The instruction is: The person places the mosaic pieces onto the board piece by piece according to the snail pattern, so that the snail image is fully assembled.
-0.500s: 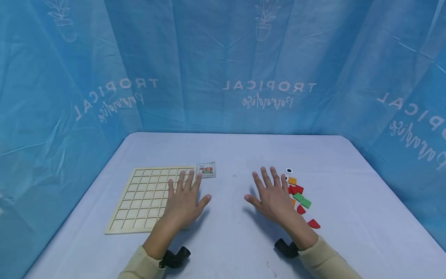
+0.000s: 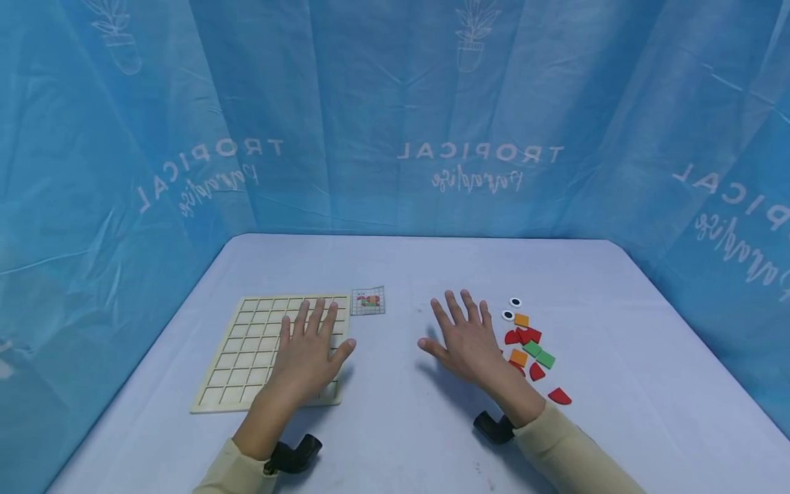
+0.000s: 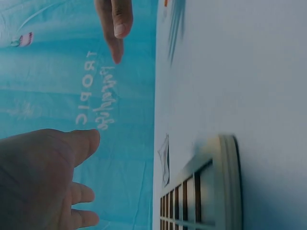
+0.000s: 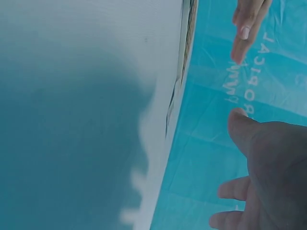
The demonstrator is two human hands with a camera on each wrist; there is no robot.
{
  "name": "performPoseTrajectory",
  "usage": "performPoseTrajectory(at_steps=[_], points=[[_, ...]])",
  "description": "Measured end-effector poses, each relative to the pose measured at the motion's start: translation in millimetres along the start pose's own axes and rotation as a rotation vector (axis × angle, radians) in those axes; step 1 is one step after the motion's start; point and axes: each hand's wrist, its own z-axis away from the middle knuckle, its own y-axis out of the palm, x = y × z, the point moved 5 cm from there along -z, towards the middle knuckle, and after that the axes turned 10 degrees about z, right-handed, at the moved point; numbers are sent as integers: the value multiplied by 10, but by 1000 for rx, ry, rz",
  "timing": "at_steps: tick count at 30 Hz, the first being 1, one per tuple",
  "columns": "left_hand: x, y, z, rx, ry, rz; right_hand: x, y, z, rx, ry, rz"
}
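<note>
Head view: a pale grid board (image 2: 249, 343) is laid flat on the left part of the white tabletop (image 2: 395, 425), its face divided into square cells by dark lines. A small printed card (image 2: 368, 301) is placed just beside the board's far right corner; coloured shapes over a grid are shown on it. Loose pieces are grouped on the right part of the tabletop: white discs (image 2: 515, 302) with dark centres at the far end, then orange squares (image 2: 518, 357), green pieces (image 2: 546, 359) and red pieces (image 2: 559, 396), several of them touching or overlapping. One red piece is set apart at the near end.

The left hand (image 2: 305, 360) is seen across the board's right part; by the left wrist view, it is held raised, clear of the board. Its fingers are extended and spread apart. The right hand (image 2: 470, 348) is held above the tabletop, just left of the pieces, its fingers likewise extended and spread; a broad shadow is cast below it in the right wrist view. Black fittings (image 2: 298, 454) are worn at both wrists, beside beige sleeves (image 2: 574, 446). The tabletop is backed and flanked by a blue curtain (image 2: 370, 110) printed with mirrored white lettering.
</note>
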Motion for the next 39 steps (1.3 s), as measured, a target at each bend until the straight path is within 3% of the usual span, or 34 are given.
performPoseTrajectory(at_steps=[8,20,32,39], points=[[257,-130,38,-23,-23,53,124,19,-157,54,-16,-39],[842,-431,253,-90,-71,150,331,102,-386,73,-74,-113],[1413,-555,374,-121,-103,202,374,172,-638,133,-72,-239],[1688,-558,355,-61,-91,249,434,211,-790,143,-89,-322]])
